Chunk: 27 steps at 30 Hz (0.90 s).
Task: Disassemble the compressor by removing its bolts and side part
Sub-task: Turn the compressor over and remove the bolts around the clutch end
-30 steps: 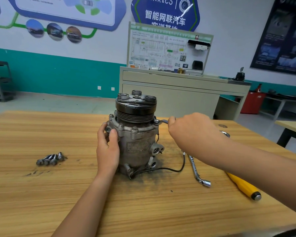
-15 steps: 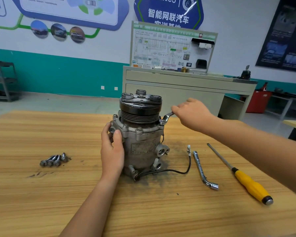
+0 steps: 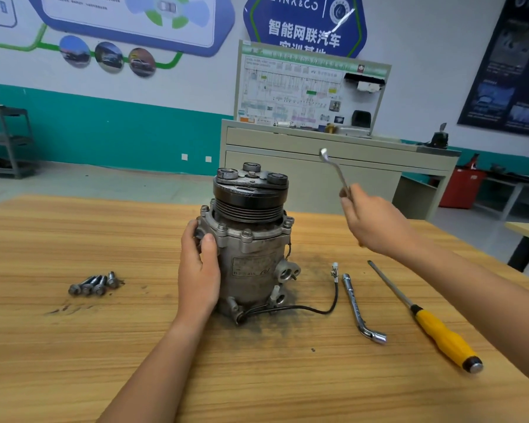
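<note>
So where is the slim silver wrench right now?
Head view: the slim silver wrench is aloft in the right hand, right of the grey metal compressor, clear of it.

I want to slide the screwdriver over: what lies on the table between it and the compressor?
In the head view, a black wire and a bent socket wrench lie between the compressor and the screwdriver.

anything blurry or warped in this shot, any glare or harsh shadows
Head view: the wide-angle lens bows the table edge and teal wall band; the raised wrench and right hand look slightly motion-soft, the compressor sharp; a white glare streak crosses the blue sign; light even, shadows faint.
</note>
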### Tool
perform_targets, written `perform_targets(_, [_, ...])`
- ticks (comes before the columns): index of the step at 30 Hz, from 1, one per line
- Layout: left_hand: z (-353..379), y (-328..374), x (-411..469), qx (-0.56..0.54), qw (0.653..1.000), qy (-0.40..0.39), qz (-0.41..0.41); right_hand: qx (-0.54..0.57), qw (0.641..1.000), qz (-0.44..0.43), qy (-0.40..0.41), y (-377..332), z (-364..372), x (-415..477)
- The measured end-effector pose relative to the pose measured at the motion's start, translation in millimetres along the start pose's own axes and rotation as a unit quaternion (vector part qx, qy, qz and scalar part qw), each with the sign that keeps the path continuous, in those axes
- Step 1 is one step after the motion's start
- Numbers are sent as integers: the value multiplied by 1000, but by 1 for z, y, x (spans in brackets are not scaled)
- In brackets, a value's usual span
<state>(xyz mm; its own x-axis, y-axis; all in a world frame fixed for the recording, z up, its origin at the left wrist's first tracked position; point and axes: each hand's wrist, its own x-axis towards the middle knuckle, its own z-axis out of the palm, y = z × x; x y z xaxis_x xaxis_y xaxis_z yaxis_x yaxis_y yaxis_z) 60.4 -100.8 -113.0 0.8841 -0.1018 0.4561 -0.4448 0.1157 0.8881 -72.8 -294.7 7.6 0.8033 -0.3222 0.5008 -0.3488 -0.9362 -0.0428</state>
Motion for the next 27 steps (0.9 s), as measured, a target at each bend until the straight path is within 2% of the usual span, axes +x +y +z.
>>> perform_targets(4, [0, 2, -1, 1, 1000, 3, 3, -95, 992, -23, -85, -16, -18, -34])
perform_targets(9, [-1, 3, 1, 1, 1000, -7, -1, -177, 976, -57, -113, -40, -24, -52])
perform_targets(13, [-1, 1, 1, 5, 1000, -13, -2, -264, 957, -84, -87, -57, -32, -51])
perform_targets(17, [0, 2, 0, 2, 1000, -10, -2, -330, 931, -106, -115, -69, -38, -49])
perform_targets(21, [1, 2, 0, 6, 1000, -2, 3, -354, 922, -113, -111, -62, -31, -48])
perform_targets(27, [2, 2, 1, -16, 1000, 4, -8, -345, 928, -126, -62, -25, -23, -28])
